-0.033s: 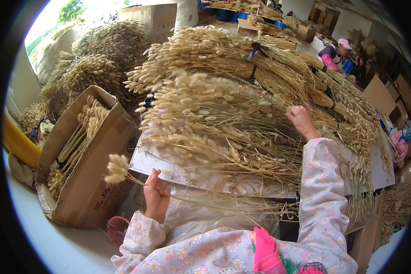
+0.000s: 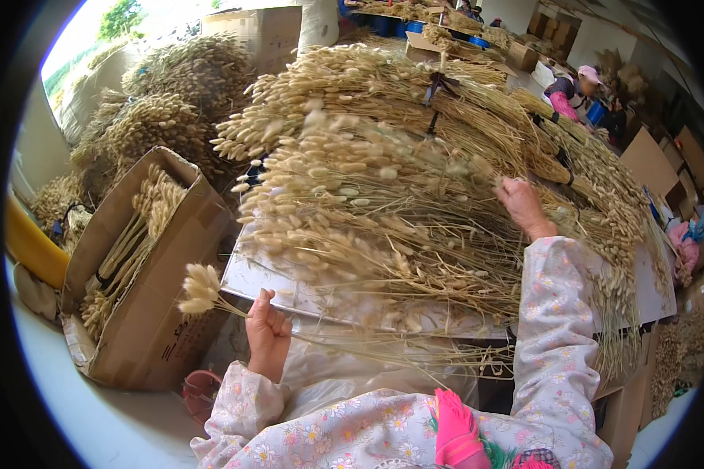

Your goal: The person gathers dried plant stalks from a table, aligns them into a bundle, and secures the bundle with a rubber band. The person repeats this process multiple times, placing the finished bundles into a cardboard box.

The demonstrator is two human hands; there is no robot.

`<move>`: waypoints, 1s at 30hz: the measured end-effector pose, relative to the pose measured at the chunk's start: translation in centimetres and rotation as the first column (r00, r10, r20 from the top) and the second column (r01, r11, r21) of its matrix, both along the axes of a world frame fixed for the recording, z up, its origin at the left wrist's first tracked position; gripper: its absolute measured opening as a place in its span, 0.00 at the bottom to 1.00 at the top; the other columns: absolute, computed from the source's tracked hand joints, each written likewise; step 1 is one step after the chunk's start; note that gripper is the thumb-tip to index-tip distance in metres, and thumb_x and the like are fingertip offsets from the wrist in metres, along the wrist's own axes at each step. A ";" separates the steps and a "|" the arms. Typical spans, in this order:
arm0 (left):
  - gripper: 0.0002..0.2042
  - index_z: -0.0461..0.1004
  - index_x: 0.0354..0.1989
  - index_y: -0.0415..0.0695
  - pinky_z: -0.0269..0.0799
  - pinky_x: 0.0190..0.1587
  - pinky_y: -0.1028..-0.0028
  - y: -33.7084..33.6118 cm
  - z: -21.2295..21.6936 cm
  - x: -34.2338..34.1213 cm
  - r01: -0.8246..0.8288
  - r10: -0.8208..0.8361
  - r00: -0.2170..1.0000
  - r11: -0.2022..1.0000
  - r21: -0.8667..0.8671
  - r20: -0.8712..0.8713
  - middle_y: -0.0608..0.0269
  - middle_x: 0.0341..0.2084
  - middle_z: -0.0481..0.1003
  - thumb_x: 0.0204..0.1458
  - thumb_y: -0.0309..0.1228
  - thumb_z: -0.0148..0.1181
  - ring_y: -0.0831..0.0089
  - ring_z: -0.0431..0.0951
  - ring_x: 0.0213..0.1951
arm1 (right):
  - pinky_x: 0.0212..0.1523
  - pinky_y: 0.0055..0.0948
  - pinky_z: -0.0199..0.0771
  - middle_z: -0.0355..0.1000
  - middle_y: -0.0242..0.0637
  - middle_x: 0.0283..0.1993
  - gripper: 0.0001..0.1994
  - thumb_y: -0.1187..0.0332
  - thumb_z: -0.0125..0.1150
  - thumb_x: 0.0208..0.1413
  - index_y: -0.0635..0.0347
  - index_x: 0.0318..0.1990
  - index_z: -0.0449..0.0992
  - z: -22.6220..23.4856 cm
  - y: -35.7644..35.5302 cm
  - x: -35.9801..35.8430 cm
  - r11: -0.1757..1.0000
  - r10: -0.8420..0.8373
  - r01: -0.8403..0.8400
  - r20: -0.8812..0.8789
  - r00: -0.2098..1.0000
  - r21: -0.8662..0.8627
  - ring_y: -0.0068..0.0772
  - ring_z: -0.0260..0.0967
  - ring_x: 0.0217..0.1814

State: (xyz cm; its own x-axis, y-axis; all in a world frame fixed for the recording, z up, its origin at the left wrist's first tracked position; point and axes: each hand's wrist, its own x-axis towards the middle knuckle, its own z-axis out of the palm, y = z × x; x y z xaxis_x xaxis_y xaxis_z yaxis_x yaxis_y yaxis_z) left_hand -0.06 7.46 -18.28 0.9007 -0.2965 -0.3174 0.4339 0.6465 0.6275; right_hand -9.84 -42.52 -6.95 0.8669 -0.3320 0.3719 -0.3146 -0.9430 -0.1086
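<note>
My left hand (image 2: 268, 332) is closed around the stems of a small bunch of dried bunny-tail grass (image 2: 202, 289), its fluffy heads pointing left. The bunch is held just off the near left edge of the white table (image 2: 262, 283). My right hand (image 2: 526, 207) is closed at the stem side of a large loose heap of bunny-tail grass (image 2: 352, 207), pinching stems there. Its fingertips are partly hidden among the stalks, so how many it grips cannot be made out. Heads at the heap's upper side are blurred by motion.
Tied bundles of grass (image 2: 391, 86) lie along the table's far side. To the left stands an open cardboard box (image 2: 145, 313) holding more bundles, with grass piles (image 2: 156, 129) behind it. A red bucket (image 2: 201, 391) sits below. A person in a pink cap (image 2: 590, 75) is at back right.
My right hand has shifted slightly to the right and toward me. Grass heads at the heap's upper side have moved a little. My left hand keeps its place with the small bunch.
</note>
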 end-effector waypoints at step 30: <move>0.09 0.72 0.35 0.46 0.39 0.15 0.79 -0.5 0.7 -0.8 0.037 -0.037 0.999 0.998 -0.043 0.015 0.80 0.10 0.47 0.58 0.37 0.59 0.86 0.44 0.12 | 0.46 0.34 0.69 0.73 0.43 0.44 0.17 0.63 0.62 0.51 0.62 0.46 0.73 2.6 2.8 -5.4 0.956 0.004 0.106 -0.371 0.929 0.275 0.38 0.70 0.44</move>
